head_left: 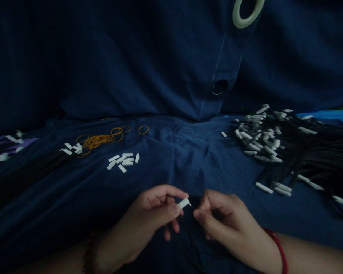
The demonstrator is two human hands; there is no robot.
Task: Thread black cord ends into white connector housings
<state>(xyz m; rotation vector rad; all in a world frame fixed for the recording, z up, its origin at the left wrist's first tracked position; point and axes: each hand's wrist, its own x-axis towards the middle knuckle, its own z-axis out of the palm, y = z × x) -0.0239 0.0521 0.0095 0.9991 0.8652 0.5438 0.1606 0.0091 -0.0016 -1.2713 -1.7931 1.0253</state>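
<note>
**A small white tip pinched between two hands, black cord trailing below**

The white plastic tip point(184, 203) sits at the ends of the left hand's point(153, 217) thumb and forefinger, pressed between them with its free end pointing across at the right hand point(221, 224). Thin black cord point(185, 236) drops from just under those fingertips into the dark lap below; in this dim light I cannot tell whether it already enters the tip. The right hand's thumb and forefinger are drawn together just beside the tip's free end, seemingly nipping something too fine to make out.

As I judge it, the grip is shallow: the tip is held only by its near end, so a slight roll of the thumb could flick it down onto the blue cloth point(171, 152), where the cord and shadow would hide it. The low light also makes missing the tip's opening likely.

Beyond the left fingers lie loose white tips point(123, 160), and further off orange rubber bands point(98, 140). Beyond the right fingers is a heap of black cords with white tips point(288, 152).
</note>
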